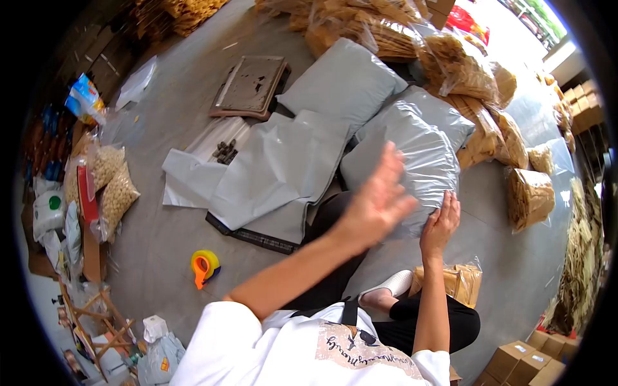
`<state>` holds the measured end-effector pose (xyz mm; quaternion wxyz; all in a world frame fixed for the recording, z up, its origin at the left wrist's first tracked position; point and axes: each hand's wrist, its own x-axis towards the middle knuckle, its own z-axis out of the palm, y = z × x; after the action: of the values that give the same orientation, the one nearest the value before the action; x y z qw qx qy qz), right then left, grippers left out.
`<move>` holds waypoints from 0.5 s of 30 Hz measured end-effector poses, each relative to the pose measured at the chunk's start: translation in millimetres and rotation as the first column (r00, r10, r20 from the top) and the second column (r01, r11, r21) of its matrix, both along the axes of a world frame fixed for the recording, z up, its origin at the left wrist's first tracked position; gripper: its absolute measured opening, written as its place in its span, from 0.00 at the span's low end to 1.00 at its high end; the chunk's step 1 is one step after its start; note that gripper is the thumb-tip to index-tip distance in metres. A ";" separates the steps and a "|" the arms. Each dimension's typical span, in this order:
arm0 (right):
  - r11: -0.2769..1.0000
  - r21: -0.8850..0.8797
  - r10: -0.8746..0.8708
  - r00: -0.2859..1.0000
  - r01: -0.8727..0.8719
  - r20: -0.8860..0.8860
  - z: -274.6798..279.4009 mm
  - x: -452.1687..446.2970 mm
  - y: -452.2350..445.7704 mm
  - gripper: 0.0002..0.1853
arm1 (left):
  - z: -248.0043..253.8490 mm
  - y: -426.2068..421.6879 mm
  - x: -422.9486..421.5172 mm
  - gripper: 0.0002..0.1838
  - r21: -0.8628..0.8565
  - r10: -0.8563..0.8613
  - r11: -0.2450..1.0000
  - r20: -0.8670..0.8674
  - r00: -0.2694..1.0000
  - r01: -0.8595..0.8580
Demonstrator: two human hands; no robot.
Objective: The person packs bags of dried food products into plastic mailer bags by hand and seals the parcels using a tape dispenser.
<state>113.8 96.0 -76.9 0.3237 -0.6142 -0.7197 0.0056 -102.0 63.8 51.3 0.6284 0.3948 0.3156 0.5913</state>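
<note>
Script (383,361) on white shirt (273,350) barely legible; left hand (378,204) spread wide, right hand (440,224) touching grey parcel (426,151), grip unclear.

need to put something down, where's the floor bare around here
Bare floor shows on the left, between the tape and beige bags, and right, between the right hand and outer brown packet. Ahead is crowded with flat mailers, stuffed parcels and brown bundles.
</note>
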 end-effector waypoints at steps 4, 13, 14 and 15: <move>0.988 -0.047 -0.127 0.941 0.149 0.314 20.0 -24.8 -25.6 0.24 | -154.7 -8.4 -128.8 0.16 -0.411 0.340 0.797 -0.301 0.891 -0.443; 0.787 -0.026 0.553 0.724 -0.617 -0.413 41.6 -116.8 -30.6 0.19 | -446.0 -175.2 -187.8 0.17 -0.943 0.532 -0.134 -0.329 0.780 -0.306; 0.747 -0.225 0.409 0.700 -0.625 -0.586 33.7 -128.0 -30.6 0.19 | -459.3 -176.9 -184.5 0.17 -0.944 0.592 -0.089 -0.306 0.746 -0.317; 0.652 -0.403 0.220 0.670 -0.642 -0.709 23.5 -136.7 -28.7 0.19 | -450.1 -169.6 -183.9 0.17 -0.944 0.597 -0.094 -0.307 0.741 -0.315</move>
<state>-22.9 67.3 -53.4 0.2995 -0.4463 -0.6634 0.5206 -285.9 -105.8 -398.9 0.5071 -0.3212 0.6651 0.4441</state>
